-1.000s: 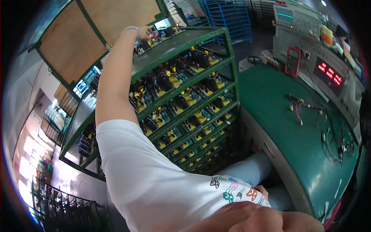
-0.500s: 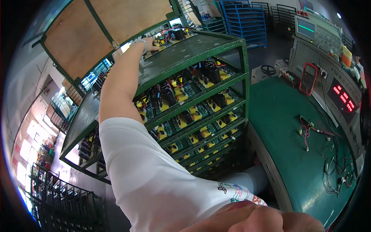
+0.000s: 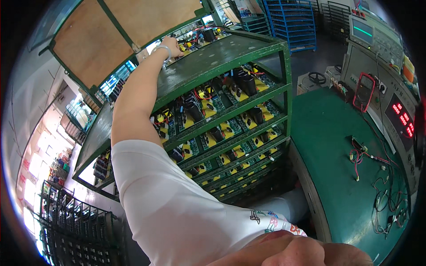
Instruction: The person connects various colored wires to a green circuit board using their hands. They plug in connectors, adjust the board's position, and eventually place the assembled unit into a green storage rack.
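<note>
My left arm stretches up and away over a green metal rack (image 3: 208, 58). At the far edge of its top, my left hand (image 3: 171, 46), with a pale band at the wrist, has its fingers curled down at the near end of a circuit board (image 3: 191, 44). That board carries yellow parts, coloured wires and black cylinders, and its underside is hidden. The fingertips are small and partly covered, so the exact grip is hard to see. My right hand is out of the picture.
Lower shelves hold several circuit boards (image 3: 215, 133). To the right, a green-topped bench (image 3: 319, 128) carries a red multimeter (image 3: 364, 92), wires (image 3: 385, 204) and a small board (image 3: 357, 144). An oscilloscope (image 3: 368, 33) stands behind. Brown panels (image 3: 146, 20) rise behind the rack; a black rack (image 3: 80, 226) stands lower left.
The view has shifted slightly, so the rack and bench sit further right. My left hand has drawn a little to the left along the rack top, its fingers more curled.
</note>
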{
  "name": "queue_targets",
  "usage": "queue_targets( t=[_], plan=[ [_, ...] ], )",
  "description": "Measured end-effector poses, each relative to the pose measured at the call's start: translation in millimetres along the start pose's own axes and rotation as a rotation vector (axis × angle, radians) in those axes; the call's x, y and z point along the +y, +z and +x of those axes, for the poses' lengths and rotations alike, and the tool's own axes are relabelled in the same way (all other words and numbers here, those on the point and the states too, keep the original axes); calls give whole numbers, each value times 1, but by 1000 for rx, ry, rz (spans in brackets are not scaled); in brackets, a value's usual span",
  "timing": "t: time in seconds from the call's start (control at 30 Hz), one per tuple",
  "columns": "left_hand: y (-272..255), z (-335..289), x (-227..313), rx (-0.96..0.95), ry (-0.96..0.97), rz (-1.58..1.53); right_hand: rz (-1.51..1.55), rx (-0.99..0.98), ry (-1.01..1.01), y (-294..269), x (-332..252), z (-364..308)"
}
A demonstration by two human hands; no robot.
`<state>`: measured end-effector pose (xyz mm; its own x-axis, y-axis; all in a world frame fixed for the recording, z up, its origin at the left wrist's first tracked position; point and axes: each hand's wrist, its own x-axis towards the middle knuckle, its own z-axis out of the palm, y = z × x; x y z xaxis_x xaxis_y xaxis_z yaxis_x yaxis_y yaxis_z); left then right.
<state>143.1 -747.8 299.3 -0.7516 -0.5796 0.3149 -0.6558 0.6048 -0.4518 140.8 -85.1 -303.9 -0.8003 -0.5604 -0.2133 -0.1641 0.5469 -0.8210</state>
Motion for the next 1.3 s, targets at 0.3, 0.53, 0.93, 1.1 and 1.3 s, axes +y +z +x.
queue_targets(
  t=[0.3,0.53,0.93,1.1,1.3],
  plan=[
    [-16,-10,11,-99,-85,4,-9,-2,-13,-3,1,4],
    [12,10,6,-52,-132,33,-22,-3,-15,-4,1,7],
    [25,17,-3,-109,-244,-10,-34,-7,-38,0,1,10],
    [28,22,-14,-174,-168,105,-41,-12,-67,6,2,11],
    [-13,20,-3,374,37,42,-38,55,-143,9,13,5]
  ],
)
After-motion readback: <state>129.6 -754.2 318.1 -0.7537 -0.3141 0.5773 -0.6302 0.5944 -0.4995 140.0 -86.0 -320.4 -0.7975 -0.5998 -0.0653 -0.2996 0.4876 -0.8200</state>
